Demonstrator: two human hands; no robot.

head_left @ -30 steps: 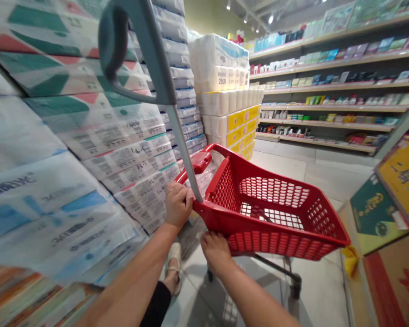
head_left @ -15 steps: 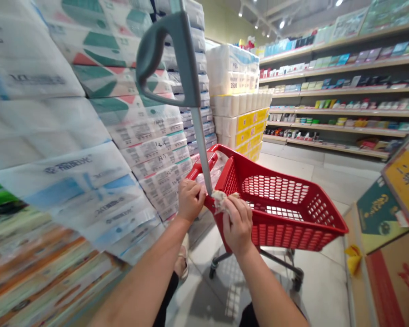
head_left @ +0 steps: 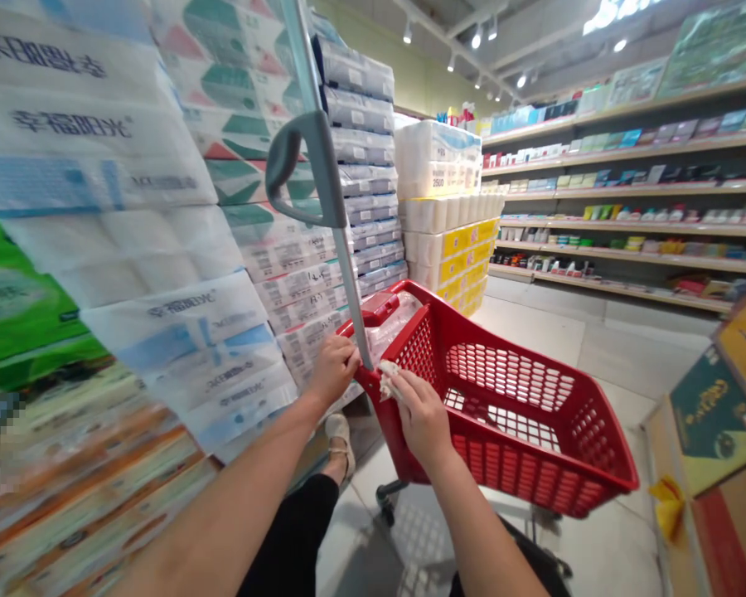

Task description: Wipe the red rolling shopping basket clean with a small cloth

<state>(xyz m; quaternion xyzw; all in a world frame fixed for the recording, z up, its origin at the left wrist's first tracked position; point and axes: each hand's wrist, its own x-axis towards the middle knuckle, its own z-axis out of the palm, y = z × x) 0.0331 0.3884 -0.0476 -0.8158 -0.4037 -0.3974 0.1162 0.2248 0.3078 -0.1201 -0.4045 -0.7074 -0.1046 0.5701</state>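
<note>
A red plastic shopping cart (head_left: pixel 538 452) with perforated basket walls stands in front of me. A silver pole (head_left: pixel 352 286) with a grey loop handle (head_left: pixel 328 166) rises from its near corner. My left hand (head_left: pixel 331 371) is closed around the cart's push bar, right beside the foot of the pole. In my right hand (head_left: pixel 426 421) is a crumpled whitish cloth (head_left: pixel 388 375), pressed to the cart's rim just right of the pole. Its fingers partly cover the cloth. Clear plastic (head_left: pixel 398 326) shows behind the push bar.
Stacked tissue packs (head_left: pixel 180 332) rise close on my left, beside a green pack (head_left: pixel 21 294). Toilet roll bundles (head_left: pixel 444 220) stand beyond the cart. Shelves of small boxes (head_left: pixel 627 178) line the back. Cartons (head_left: pixel 718 398) stand at the right.
My view has shifted, so the stacks and cart sit differently in the picture. The right hand with the cloth has moved slightly toward the pole. The left hand keeps its grip.
</note>
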